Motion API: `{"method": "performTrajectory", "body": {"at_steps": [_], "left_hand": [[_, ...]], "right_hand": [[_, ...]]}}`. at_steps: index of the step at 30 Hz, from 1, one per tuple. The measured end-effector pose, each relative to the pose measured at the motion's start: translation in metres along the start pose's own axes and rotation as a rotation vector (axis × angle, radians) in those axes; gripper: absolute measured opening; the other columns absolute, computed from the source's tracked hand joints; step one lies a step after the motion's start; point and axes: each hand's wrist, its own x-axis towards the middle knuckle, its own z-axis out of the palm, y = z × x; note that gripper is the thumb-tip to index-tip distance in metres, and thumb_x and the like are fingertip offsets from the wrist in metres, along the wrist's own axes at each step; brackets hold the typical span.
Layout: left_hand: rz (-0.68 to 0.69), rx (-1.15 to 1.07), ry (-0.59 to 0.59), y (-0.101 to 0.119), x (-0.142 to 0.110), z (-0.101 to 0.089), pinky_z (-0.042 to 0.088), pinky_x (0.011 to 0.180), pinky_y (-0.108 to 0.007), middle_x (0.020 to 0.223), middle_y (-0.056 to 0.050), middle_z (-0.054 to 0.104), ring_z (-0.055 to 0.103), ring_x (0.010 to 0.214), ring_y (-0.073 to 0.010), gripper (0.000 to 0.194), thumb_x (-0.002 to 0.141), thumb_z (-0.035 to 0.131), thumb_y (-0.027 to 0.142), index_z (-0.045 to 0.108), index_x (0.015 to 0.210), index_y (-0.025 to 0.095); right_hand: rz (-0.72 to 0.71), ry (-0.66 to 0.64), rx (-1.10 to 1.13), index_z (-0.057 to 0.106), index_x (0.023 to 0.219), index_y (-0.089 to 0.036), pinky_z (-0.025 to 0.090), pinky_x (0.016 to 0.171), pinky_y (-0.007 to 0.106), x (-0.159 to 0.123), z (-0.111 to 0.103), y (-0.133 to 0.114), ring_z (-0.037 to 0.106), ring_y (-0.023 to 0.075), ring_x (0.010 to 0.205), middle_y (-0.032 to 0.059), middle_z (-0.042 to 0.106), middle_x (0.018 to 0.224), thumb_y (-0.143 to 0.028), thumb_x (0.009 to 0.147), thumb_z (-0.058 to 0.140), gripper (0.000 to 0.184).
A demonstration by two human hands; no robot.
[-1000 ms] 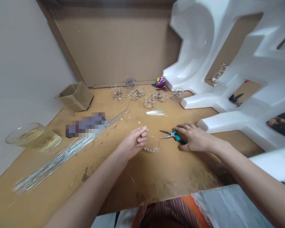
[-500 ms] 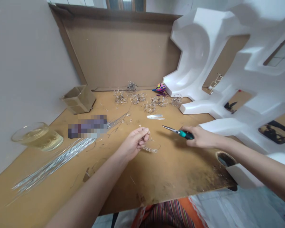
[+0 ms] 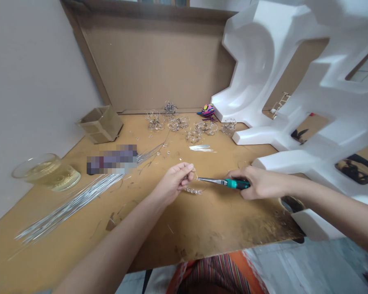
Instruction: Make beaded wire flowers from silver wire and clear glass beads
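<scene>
Pinched in the fingers of my left hand [image 3: 178, 179] is a thin wire bent into a loop, with a row of clear beads [image 3: 194, 191] strung along its lower side. My right hand [image 3: 257, 182] is closed around the green and black handles of needle-nose pliers [image 3: 223, 182]. The pliers point left, and their tip meets the wire end just right of my left fingertips. Whether the jaws grip the wire is too small to tell. Behind my hands lies a small bundle of short silver wires [image 3: 201, 148], with a few loose clear beads [image 3: 168, 152] to its left.
Several beaded wire pieces [image 3: 178, 123] stand at the back near a colourful ball-shaped object [image 3: 207, 110]. Long wires [image 3: 79, 206], a glass bowl of yellowish liquid [image 3: 49, 173] and a small cardboard box [image 3: 102, 125] are on the left. White foam packaging [image 3: 282, 161] borders the right side.
My right hand has brought the pliers left and slightly down, so their tip now meets the wire at my left fingers. My left hand has stayed almost in place.
</scene>
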Motion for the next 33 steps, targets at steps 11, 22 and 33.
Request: {"method": "performTrajectory", "body": {"at_steps": [11,22,33], "left_hand": [[-0.006,-0.012,0.018,-0.004,0.002,-0.003,0.014,0.034,-0.013,0.055,0.004,0.043,0.026,0.039,-0.0007,0.025,0.076,0.059,0.030,0.048,0.062,0.013],[0.008,-0.015,0.024,-0.003,0.002,-0.002,0.014,0.035,-0.013,0.053,0.005,0.043,0.025,0.039,-0.0002,0.027,0.076,0.060,0.031,0.048,0.061,0.012],[0.096,0.025,0.085,-0.005,0.002,0.001,0.016,0.035,-0.015,0.055,0.004,0.049,0.030,0.039,-0.0017,0.021,0.077,0.058,0.032,0.049,0.069,0.014]], "right_hand": [[-0.016,0.016,-0.035,0.049,0.072,-0.019,0.023,0.044,0.021,0.003,-0.001,-0.002,0.034,0.0086,0.050,-0.0053,0.038,0.057,-0.017,0.061,0.048,0.011],[-0.060,0.027,-0.006,0.043,0.069,-0.020,0.024,0.046,0.021,0.004,0.006,0.003,0.032,0.0085,0.051,-0.0063,0.035,0.057,-0.018,0.064,0.046,0.006],[-0.047,0.034,0.056,0.040,0.065,-0.020,0.024,0.045,0.021,0.002,0.010,0.003,0.031,0.0082,0.050,-0.0065,0.034,0.055,-0.018,0.064,0.047,0.008]]}}
